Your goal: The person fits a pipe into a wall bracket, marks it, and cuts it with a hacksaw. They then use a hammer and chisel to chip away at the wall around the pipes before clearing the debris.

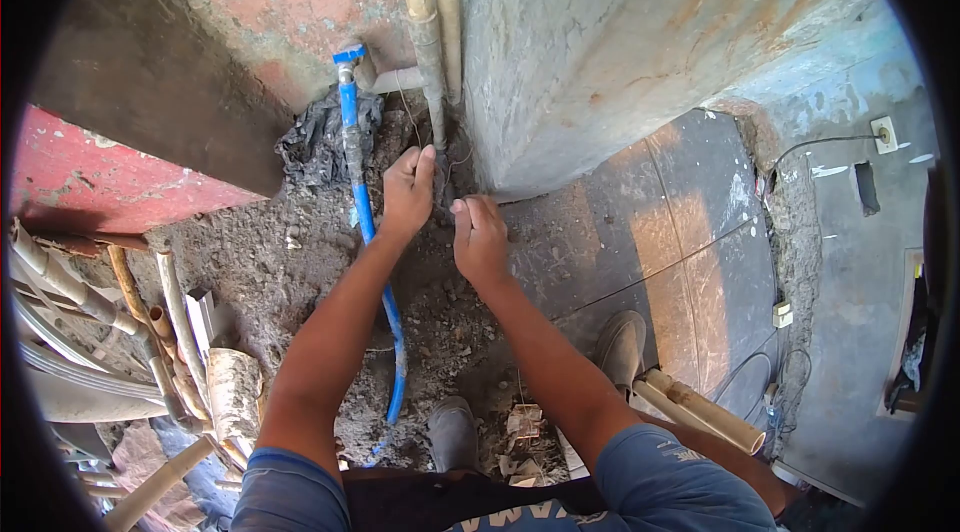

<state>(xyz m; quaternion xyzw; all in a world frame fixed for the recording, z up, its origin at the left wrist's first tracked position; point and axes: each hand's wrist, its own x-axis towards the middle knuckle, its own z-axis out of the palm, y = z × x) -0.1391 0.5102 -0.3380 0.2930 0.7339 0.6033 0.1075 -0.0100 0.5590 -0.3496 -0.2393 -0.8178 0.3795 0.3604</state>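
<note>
My left hand is closed in a pinch at the foot of the wall, just right of the blue hose. A thin wire runs down to its fingertips. To the right and slightly lower, my right hand is closed, thumb against its fingers; what it holds, if anything, is too small to make out. The grey lower end of a vertical pipe comes down between and behind the hands. A blue-handled tap tops the hose, beside crumpled black plastic.
Pipes and bamboo pieces lie at the left by a red-painted slab. A grey wall corner stands close to my right hand. Dark floor tiles and a cut pipe are at the right. Rubble surrounds my boots.
</note>
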